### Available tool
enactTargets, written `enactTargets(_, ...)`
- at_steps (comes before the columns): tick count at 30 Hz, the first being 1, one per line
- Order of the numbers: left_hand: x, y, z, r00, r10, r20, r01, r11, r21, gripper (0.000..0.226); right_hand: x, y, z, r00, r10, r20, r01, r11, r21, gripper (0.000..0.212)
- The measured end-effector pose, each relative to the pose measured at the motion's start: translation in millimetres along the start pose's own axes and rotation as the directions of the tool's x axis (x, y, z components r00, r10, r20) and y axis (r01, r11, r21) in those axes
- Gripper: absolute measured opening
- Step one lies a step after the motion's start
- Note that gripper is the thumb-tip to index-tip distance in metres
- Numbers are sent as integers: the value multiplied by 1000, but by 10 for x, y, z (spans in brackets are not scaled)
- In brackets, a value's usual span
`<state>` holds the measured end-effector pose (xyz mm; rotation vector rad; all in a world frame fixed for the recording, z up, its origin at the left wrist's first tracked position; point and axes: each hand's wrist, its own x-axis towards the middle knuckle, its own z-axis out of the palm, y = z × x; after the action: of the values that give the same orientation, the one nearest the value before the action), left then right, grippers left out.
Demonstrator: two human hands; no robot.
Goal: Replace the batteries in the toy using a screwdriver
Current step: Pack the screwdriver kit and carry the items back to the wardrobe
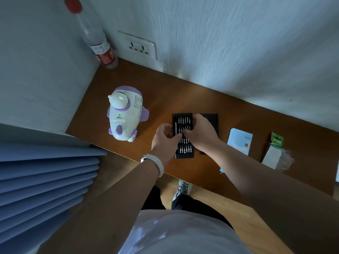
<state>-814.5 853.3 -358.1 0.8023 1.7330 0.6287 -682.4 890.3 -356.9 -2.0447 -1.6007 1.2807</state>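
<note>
Table (157, 88): toy (124, 114); bit case (184, 150); bottle (102, 50).

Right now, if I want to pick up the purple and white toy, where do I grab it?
Come from above with both hands, one on each side of the toy, on its white body by the purple side wings. It looks fat and rounded, so one hand may slip; the wings give your fingers something to catch.

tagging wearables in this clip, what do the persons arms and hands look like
The left forearm and right forearm are bare, with no sleeves in view. The left hand has a white wristband on its wrist, like a watch or fitness band. The right hand and its wrist wear nothing. No gloves; rings cannot be made out.
</note>
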Motion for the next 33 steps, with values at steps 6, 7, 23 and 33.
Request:
enactTargets(6,-170,129,-142,990,-56,129,80,978,-192,37,-272,-154,-201,999,-8,33,2,983,186,40)
enactTargets(7,-202,160,-167,984,-63,166,100,969,-228,38,-310,-193,-232,999,-16,43,6,978,208,38)
enactTargets(23,-236,338,-560,983,3,181,58,941,-334,34,-366,159,-283,973,186,-138,-210,958,-196,46)
enactTargets(33,-164,285,-717,978,-29,205,95,942,-321,31,-355,157,-34,926,335,-177,-375,878,-298,70)
